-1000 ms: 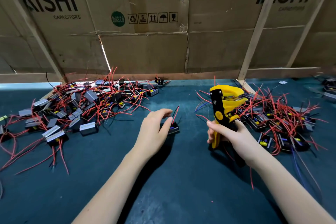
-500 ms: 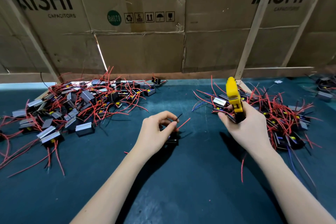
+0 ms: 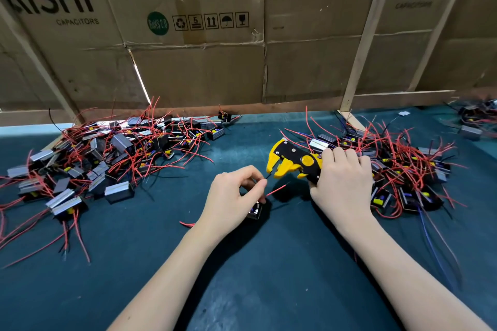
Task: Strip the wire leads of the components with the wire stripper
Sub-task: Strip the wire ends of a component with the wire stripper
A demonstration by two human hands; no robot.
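Head view: my left hand (image 3: 231,197) pinches a thin black lead (image 3: 268,176) between thumb and forefinger, and a red lead (image 3: 277,190) sticks out to the right just below it. The component (image 3: 255,211) they belong to sits under that hand on the green mat (image 3: 269,263). My right hand (image 3: 341,183) grips the handles of the yellow-and-black stripper (image 3: 293,162), lying sideways with its open mouth pointing left, just beside the black lead's tip but not touching it. One pile (image 3: 107,153) of components lies far left, another pile (image 3: 398,166) behind my right hand. Cardboard (image 3: 204,67) walls the back.
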